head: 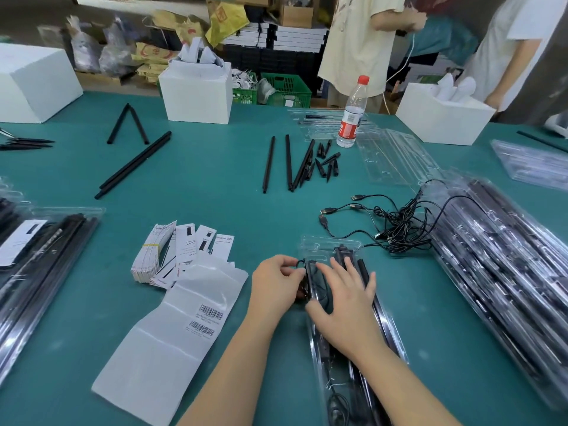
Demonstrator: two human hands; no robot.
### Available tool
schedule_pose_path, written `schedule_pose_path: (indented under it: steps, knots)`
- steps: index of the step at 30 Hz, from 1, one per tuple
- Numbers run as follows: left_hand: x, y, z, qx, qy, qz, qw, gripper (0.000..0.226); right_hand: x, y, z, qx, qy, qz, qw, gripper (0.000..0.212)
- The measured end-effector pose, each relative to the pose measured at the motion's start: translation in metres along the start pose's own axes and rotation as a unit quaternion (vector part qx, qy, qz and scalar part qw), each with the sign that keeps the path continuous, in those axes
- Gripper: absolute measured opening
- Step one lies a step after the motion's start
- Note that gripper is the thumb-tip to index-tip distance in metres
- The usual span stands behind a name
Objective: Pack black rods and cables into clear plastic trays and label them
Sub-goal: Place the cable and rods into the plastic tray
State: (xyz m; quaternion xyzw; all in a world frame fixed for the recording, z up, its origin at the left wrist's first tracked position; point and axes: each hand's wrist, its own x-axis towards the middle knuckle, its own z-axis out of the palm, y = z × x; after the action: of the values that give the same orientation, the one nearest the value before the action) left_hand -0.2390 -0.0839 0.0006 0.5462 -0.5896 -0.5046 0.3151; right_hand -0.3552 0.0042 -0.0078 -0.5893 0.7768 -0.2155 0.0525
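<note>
Closest to the person, a clear plastic tray (pixel 330 247) lies lengthwise on the green table (pixel 215 192), with black rods (pixel 362 265) along its right channel and a coiled black cable (pixel 319 284) in its left one. The right hand (pixel 344 290) lies flat on the tray, fingers spread and nearly straight, pressing the contents down and gripping nothing. The left hand (pixel 276 278) sits at the tray's left edge, thumb and fingertips pinching a loop of the cable.

Left of the tray lies a sheet of barcode labels (pixel 175 321), and just beyond that a fan of printed insert cards (pixel 181 250). Right of the tray sits a tangle of loose USB cables (pixel 396 222), touching a tall stack of packed trays (pixel 498 272). More packed trays (pixel 40 259) lie far left of the tray.

Beyond the tray, loose rods and pointed tips (pixel 301 164) are scattered mid-table, with a water bottle (pixel 352 115) and empty trays (pixel 396 158) behind them. At the far edge stand white boxes (pixel 196 93), and 2 people (pixel 362 41) in pale shirts.
</note>
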Motion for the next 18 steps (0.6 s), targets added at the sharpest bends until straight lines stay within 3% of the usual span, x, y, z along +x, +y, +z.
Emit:
schedule_pose_path:
  steps: [4, 7, 9, 13, 18]
  knots:
    - [-0.002, 0.003, -0.014, -0.112, -0.117, -0.021, 0.987, 0.029, 0.0, 0.001, 0.001, 0.004, 0.001, 0.001, 1.0, 0.081]
    - [-0.003, 0.003, -0.027, -0.14, -0.236, 0.006, 0.962, 0.029, 0.0, 0.0, 0.001, 0.004, 0.005, 0.001, 1.0, 0.081]
    - [-0.003, 0.001, -0.031, -0.133, -0.269, 0.026, 0.954, 0.033, 0.0, 0.0, 0.001, 0.003, 0.005, 0.002, 1.0, 0.081]
    - [-0.002, -0.001, -0.029, -0.078, -0.245, 0.051, 0.965, 0.047, 0.0, 0.001, 0.001, -0.005, 0.004, 0.002, 1.0, 0.079]
    - [-0.001, -0.002, -0.012, 0.051, -0.153, 0.072, 0.984, 0.044, 0.0, 0.0, 0.001, 0.006, 0.01, 0.002, 1.0, 0.081]
